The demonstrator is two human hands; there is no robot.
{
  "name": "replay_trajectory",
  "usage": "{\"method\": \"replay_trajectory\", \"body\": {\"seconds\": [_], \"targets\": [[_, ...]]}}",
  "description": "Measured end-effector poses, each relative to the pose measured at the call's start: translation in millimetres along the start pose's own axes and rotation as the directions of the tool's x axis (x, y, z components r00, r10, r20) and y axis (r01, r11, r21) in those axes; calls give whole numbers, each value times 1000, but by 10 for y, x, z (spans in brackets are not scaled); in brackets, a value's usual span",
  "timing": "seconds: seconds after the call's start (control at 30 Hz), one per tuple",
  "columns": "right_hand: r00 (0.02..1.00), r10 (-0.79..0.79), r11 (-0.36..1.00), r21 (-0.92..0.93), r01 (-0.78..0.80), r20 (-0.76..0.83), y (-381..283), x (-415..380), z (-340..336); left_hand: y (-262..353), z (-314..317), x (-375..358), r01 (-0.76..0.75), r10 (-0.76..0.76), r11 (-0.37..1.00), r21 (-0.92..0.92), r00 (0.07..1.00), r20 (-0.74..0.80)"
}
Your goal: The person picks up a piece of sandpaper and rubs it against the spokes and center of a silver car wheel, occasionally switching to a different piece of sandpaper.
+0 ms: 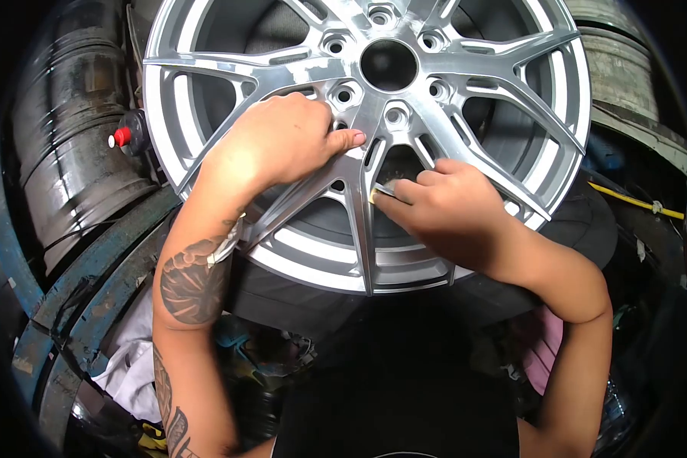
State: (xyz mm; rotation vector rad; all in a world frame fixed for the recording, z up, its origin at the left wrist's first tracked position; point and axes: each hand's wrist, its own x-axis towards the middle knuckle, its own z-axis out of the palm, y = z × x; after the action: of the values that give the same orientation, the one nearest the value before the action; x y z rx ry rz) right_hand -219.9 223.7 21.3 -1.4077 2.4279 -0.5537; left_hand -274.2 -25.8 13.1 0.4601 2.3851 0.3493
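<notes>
A silver multi-spoke alloy wheel [308,71] lies face up in front of me. My left hand [282,137] is on a left spoke, its fingers curled over and partly hidden, its thumb stretched along the metal. Close to the lower spoke, my right hand [450,206] is closed, pinching a small thin piece [382,189] with a pale yellowish end against the spoke's edge. Most of that piece is covered by the fingers, so its kind cannot be made out. Lug holes surround the round centre bore [389,64].
Beneath the wheel is a dark round support [282,298]. Stained metal drums [84,122] and blue metal rails [76,305] stand at the left, near a dark bottle with a red cap [122,137]. A yellow strip [637,200] runs at the right; a white cloth [130,374] lies lower left.
</notes>
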Motion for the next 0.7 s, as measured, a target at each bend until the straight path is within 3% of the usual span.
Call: {"method": "replay_trajectory", "body": {"seconds": [0.07,0.27,0.3,0.4,0.43,0.47,0.53,0.7], "targets": [[997,-20,1000,7,21,-70,-49,35,-75,-33,33,1,-8,8,1000,-2,1000,-20],[997,0,996,-88,7,80,-47,39,-132,-7,20,40,13,-14,1000,11,1000,27],[999,-14,999,32,16,-34,-48,79,-161,10,-5,26,20,-20,1000,2,999,34],[998,4,999,40,-7,69,37,97,-12,-7,12,45,14,-13,1000,-17,999,46],[983,35,999,11,-37,183,18,123,-136,-8,-6,73,18,-16,1000,-19,995,97],[982,13,995,-96,5,190,17,96,-188,-7,6,69,30,-28,999,-22,997,74],[1000,-4,1000,14,4,7,-33,129,-250,-4,-22,40,40,-34,997,-71,997,73],[997,19,997,-77,-14,71,-87,104,-155,-15,-49,25,26,-22,997,-73,998,53]]}}
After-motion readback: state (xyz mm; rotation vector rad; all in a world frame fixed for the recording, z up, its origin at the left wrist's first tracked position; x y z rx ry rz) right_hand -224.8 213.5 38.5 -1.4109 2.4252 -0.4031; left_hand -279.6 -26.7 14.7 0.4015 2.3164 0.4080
